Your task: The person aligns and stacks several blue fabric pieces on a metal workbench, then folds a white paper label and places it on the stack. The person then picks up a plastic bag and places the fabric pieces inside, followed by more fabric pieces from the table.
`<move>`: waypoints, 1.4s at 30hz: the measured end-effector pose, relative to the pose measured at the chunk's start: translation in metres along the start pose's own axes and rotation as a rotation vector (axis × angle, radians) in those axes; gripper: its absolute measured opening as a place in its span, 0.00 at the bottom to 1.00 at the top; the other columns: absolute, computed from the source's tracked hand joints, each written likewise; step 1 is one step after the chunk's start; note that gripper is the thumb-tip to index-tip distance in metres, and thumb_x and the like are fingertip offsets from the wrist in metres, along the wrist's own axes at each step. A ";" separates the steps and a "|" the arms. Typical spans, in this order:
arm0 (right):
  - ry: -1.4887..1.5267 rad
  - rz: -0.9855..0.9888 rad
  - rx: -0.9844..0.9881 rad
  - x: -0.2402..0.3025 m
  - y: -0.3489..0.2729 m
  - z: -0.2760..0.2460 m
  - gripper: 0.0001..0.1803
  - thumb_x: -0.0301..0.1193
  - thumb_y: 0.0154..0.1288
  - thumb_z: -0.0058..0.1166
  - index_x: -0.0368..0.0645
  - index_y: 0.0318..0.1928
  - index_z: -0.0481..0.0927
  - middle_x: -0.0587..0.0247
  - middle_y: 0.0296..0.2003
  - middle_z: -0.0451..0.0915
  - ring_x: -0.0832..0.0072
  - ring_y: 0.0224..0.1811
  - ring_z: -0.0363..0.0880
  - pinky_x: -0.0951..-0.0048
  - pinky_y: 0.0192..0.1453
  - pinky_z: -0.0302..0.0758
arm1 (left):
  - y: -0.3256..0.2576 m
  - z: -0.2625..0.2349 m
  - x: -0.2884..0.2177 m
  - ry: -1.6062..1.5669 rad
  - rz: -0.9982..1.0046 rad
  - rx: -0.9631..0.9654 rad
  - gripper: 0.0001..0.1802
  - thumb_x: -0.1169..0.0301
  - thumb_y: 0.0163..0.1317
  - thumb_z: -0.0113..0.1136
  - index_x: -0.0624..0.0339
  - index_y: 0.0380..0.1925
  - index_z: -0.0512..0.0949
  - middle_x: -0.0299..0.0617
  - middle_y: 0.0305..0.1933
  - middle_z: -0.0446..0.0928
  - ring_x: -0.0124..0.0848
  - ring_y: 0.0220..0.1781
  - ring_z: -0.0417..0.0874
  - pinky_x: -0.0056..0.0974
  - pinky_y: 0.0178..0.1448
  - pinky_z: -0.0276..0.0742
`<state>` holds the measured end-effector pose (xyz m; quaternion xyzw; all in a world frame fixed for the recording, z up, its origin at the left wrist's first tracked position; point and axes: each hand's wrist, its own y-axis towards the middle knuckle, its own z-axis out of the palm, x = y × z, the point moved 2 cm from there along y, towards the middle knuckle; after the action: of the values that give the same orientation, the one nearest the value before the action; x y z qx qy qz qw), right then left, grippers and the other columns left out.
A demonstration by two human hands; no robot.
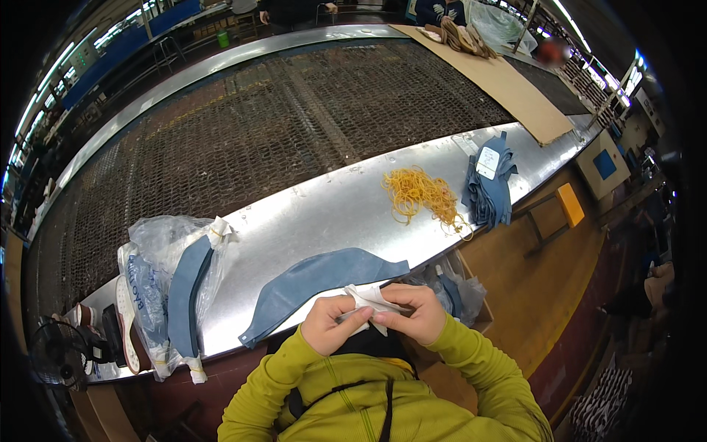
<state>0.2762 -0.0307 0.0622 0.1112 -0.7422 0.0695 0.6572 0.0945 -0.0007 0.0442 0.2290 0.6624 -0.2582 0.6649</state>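
Observation:
Close to my body, at the metal table's near edge, my left hand (329, 324) and my right hand (414, 315) pinch a small crumpled white piece (366, 297) between thumbs and fingers. It looks like soft cloth or sheet material; its exact kind does not show. Just beyond my hands a wide, curved blue-grey panel (309, 286), like leather, lies flat along the table edge. Farther right sit a tangled heap of yellow rubber bands (418, 194) and a bundle of blue-grey strips (489, 193) with a white tag (487, 163) on top.
On the left lies a clear plastic bag (151, 269), with a stack of curved blue pieces (189, 291) against it. A small black fan (57, 355) stands beyond. Dark mesh (280, 118) spans the table's middle, with a cardboard sheet (508, 92) at right. People are across the table.

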 end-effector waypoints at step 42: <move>-0.649 -0.323 0.050 -0.094 0.067 -0.071 0.04 0.28 0.53 0.60 0.45 0.30 0.80 0.68 0.30 0.79 0.66 0.37 0.75 0.67 0.44 0.67 | 0.057 0.022 0.036 0.862 0.464 0.305 0.20 0.49 0.55 0.62 0.53 0.35 0.82 0.38 0.52 0.74 0.41 0.50 0.76 0.41 0.49 0.76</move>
<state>0.3380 0.0590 -0.0189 0.2593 -0.8832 -0.0558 0.3869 0.1477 0.0275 0.0063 0.5502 0.7628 -0.0797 0.3302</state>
